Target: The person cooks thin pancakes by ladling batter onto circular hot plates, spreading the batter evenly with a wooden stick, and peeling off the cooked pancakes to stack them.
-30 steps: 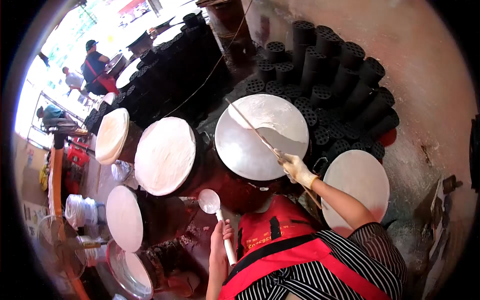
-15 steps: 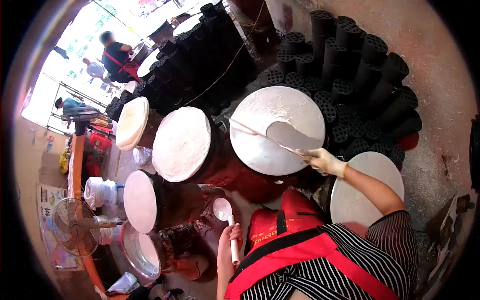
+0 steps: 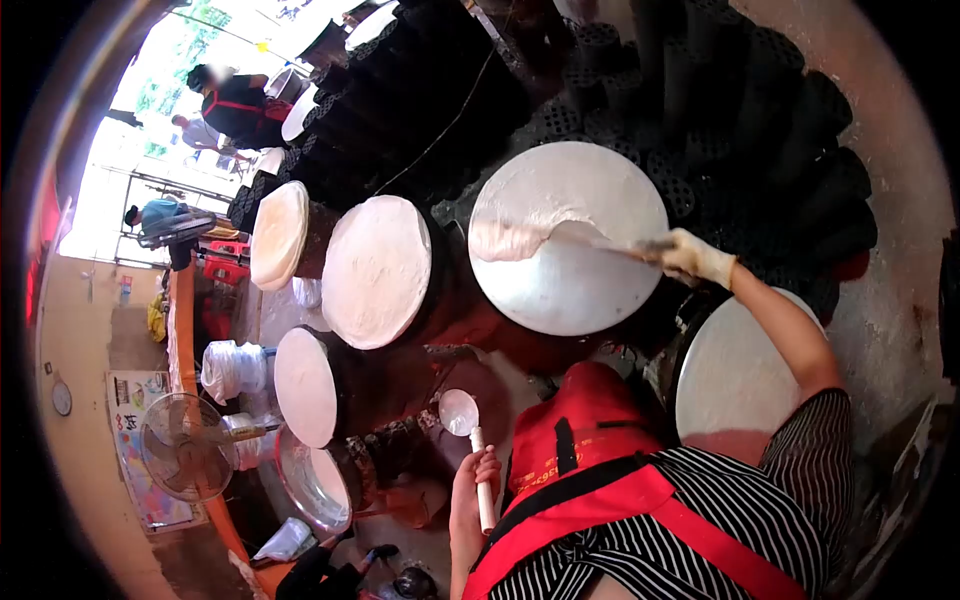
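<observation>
My right hand point(image 3: 697, 258), in a pale glove, is closed on the handle of a long, thin wooden spreader point(image 3: 600, 241), which is smeared by motion. The spreader lies across a large round griddle point(image 3: 590, 300). Wet white batter point(image 3: 515, 238) is heaped at the griddle's left side, with a thin layer over its far part; the near part looks shiny and bare. Low in front of me, my bare left hand point(image 3: 480, 475) grips the pale handle of a ladle point(image 3: 459, 411), its bowl pointing away and coated whitish.
Left of the griddle stand several round plates covered with pale sheets point(image 3: 377, 272). Another griddle point(image 3: 740, 370) is by my right arm. Black coal briquettes point(image 3: 740, 150) are stacked behind. A batter basin point(image 3: 325, 485) and a fan point(image 3: 185, 445) are at left; a person point(image 3: 240, 110) stands far off.
My right hand and the spreader have swung slightly, and the batter has gathered at the griddle's left, with more bare surface showing. The view has shifted a little. My left hand still holds the ladle.
</observation>
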The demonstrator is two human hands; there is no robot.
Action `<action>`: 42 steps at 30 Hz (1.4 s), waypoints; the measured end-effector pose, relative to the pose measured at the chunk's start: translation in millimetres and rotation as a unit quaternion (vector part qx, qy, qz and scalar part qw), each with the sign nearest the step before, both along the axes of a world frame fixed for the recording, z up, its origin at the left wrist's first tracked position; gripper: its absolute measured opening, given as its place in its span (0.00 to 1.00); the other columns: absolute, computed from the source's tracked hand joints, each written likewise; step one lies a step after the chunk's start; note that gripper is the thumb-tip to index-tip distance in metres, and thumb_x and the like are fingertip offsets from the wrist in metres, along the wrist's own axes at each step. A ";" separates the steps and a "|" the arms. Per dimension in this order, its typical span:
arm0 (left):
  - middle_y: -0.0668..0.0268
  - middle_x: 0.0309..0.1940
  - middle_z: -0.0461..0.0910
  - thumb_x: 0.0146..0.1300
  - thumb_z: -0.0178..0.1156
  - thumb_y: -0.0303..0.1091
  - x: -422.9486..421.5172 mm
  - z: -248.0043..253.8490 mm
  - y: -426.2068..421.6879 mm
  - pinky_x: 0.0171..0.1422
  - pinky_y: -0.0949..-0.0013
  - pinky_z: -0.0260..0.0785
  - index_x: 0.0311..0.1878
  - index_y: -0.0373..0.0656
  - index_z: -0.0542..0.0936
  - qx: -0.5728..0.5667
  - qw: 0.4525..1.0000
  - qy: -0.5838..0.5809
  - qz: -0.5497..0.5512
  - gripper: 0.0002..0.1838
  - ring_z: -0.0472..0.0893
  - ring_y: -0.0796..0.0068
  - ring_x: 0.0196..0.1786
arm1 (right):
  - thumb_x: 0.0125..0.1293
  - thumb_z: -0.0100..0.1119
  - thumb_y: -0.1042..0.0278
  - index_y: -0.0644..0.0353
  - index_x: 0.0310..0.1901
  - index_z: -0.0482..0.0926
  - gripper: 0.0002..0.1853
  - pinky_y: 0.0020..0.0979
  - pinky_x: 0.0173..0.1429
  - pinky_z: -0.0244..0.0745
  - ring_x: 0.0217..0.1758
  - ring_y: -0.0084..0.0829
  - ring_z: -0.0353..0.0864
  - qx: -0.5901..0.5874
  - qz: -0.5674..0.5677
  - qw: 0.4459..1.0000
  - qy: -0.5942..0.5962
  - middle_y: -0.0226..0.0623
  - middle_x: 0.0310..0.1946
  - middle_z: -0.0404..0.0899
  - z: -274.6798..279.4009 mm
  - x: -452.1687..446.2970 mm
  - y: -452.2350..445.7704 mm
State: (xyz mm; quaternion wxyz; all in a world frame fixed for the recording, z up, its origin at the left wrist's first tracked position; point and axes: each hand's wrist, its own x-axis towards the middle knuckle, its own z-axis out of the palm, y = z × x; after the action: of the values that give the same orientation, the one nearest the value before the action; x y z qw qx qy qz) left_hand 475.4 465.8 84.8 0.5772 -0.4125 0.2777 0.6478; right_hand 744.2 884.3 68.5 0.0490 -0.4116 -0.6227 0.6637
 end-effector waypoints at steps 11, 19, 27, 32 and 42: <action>0.69 0.21 0.61 0.64 0.47 0.25 -32.2 -22.9 8.2 0.18 0.83 0.57 0.42 0.29 0.68 -0.063 0.950 0.193 -0.237 0.08 0.61 0.84 0.19 | 0.65 0.56 0.56 0.52 0.52 0.78 0.17 0.16 0.23 0.56 0.19 0.11 0.61 -0.080 -0.070 0.994 -0.020 0.18 0.21 0.71 11.2 60.9 -118.5; 0.70 0.20 0.61 0.64 0.48 0.25 -105.4 -21.9 23.5 0.17 0.84 0.55 0.43 0.32 0.69 0.036 0.943 0.051 -0.326 0.07 0.61 0.85 0.19 | 0.66 0.53 0.61 0.48 0.59 0.73 0.20 0.24 0.20 0.58 0.15 0.17 0.59 -0.061 -0.183 0.980 0.042 0.20 0.15 0.65 -41.9 31.5 -242.0; 0.70 0.21 0.62 0.64 0.48 0.26 -189.5 -57.5 -52.4 0.16 0.84 0.53 0.44 0.33 0.69 0.005 0.913 0.129 -0.386 0.08 0.60 0.85 0.19 | 0.70 0.43 0.54 0.48 0.24 0.70 0.16 0.22 0.11 0.49 0.07 0.16 0.55 -0.211 -0.437 0.832 0.267 0.19 0.08 0.56 -79.9 -105.4 -360.0; 0.72 0.20 0.59 0.65 0.47 0.26 -221.1 -41.3 -129.0 0.15 0.84 0.51 0.44 0.34 0.68 -0.014 0.933 0.164 -0.320 0.07 0.58 0.86 0.19 | 0.71 0.42 0.56 0.52 0.46 0.73 0.13 0.22 0.15 0.59 0.12 0.15 0.62 -0.024 -0.468 0.834 0.291 0.20 0.16 0.65 -97.2 -340.1 -242.7; 0.72 0.20 0.59 0.65 0.45 0.25 -258.7 -56.7 -210.5 0.15 0.84 0.50 0.42 0.34 0.68 -0.014 0.964 0.157 -0.216 0.06 0.57 0.85 0.18 | 0.70 0.43 0.54 0.58 0.43 0.73 0.16 0.41 0.33 0.71 0.28 0.44 0.77 0.026 -0.657 0.746 0.110 0.47 0.27 0.77 -146.0 -438.8 -234.9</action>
State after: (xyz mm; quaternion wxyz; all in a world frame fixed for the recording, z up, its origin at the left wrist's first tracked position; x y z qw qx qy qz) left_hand 216.7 255.3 28.1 0.6466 -0.2445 0.4564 0.5603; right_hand 305.4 649.4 -77.6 0.5515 -0.6418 -0.2063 0.4913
